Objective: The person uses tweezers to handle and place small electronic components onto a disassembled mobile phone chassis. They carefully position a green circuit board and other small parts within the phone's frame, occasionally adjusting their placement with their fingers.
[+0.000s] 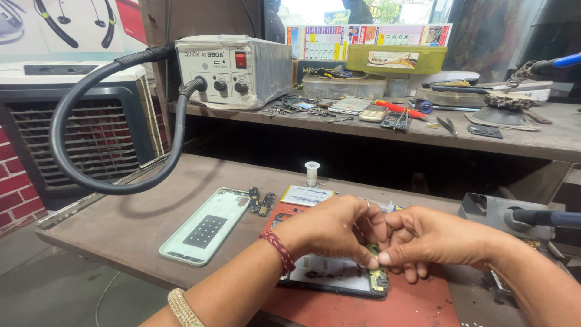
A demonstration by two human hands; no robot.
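Two hands meet over an opened phone (339,275) on a red mat (423,303) near the tabletop's (121,224) front edge. Bare wood lies leftward past the pale back cover (206,225). Left hand (330,229) and right hand (433,239) fingers pinch together at the phone's green board; what they grip is too small to tell. A shelf (544,139) of tools stands behind.

Grey hot-air station (233,69), pale back cover (206,225)

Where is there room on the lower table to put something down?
Bare wood lies left of the pale green back cover, under the black hose. It is crowded by the red mat, where the left hand and right hand meet over the opened phone.
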